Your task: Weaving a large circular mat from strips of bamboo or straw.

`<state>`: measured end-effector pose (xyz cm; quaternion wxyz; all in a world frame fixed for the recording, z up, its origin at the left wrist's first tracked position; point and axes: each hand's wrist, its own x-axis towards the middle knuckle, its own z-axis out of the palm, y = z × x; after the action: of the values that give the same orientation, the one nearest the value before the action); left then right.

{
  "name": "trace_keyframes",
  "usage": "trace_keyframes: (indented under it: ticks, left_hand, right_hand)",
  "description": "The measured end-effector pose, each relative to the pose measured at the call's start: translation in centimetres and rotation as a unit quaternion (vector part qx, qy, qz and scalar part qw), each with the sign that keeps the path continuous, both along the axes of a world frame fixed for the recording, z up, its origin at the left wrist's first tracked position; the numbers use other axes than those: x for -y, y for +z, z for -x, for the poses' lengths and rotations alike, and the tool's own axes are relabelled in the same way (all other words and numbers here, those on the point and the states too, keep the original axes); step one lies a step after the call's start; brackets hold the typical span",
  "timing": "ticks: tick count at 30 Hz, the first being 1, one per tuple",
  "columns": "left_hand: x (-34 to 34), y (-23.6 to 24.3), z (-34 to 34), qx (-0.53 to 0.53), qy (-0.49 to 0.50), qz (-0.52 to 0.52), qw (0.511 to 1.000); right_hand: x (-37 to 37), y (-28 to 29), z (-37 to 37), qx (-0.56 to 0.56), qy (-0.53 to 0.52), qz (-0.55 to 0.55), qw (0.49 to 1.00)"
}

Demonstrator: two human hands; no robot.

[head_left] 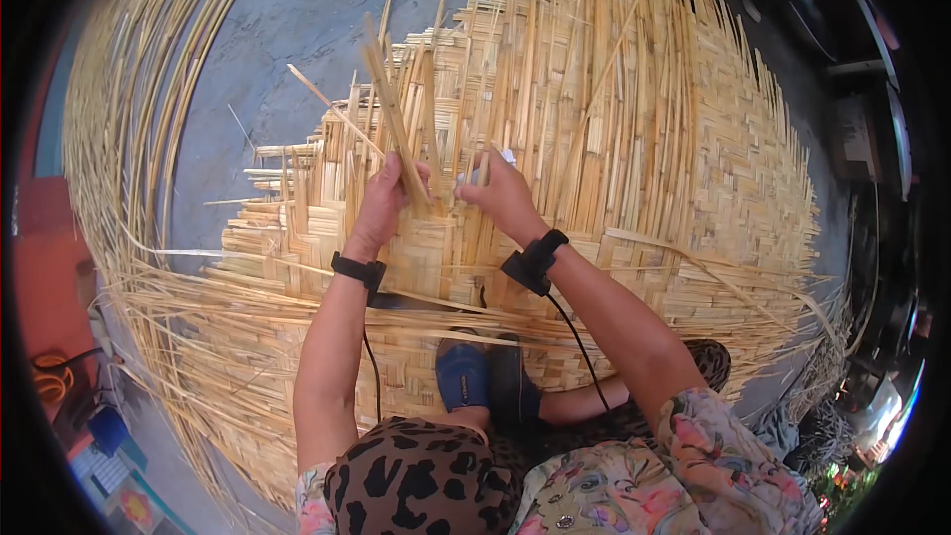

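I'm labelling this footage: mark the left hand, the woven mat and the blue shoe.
Left hand (pixel 380 202), head view: near the thumb's base.
Woven mat (pixel 745 134), head view: bare right-hand weave.
Blue shoe (pixel 462 376), head view: its upper.

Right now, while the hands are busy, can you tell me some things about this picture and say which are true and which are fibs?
1. The left hand holds strips. True.
2. The hands are clasped together. False: a gap shows between the left hand and the right hand.
3. Each wrist wears a black band. True.
4. The mat has smooth, even edges all round. False: strip ends stick out along its edge.
5. The blue shoe is in the right hand's grip. False: it is down by the other shoe, apart from both hands.
6. The sleeves have a flower pattern. True.
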<state>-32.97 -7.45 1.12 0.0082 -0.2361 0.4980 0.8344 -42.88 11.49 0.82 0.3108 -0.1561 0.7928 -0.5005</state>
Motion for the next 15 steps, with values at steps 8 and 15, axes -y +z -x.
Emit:
trace_keyframes:
  ticks: [8, 15]
  left_hand:
    - [-0.3, 0.0, 0.2, 0.008, 0.003, 0.015, 1.0]
    - [-1.2, 0.4, 0.1, 0.006, 0.036, 0.036, 0.999]
  right_hand:
    - [0.0, -3.8, -0.5, 0.079, 0.007, 0.183, 0.98]
    - [0.6, -3.8, -0.4, 0.017, -0.043, 0.094, 0.994]
